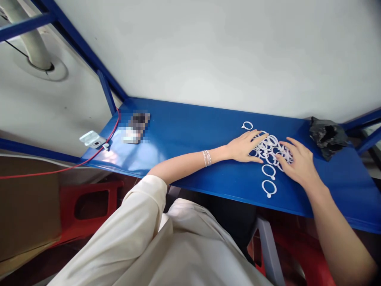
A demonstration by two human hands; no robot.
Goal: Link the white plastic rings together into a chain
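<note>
A heap of white plastic rings, each with a small round tab, lies on the blue table between my hands. My left hand rests on the heap's left side with its fingers spread. On the right side, my right hand curves around the rings with fingers apart, touching some of them. Neither hand grips a ring that I can make out. One loose ring lies behind my left hand. Two more, a nearer ring and another ring, lie toward the front edge.
A crumpled black plastic bag sits at the table's right end. At the left are a pixelated flat object, a small white case with its lid up and a red cable. A white wall stands behind the blue table.
</note>
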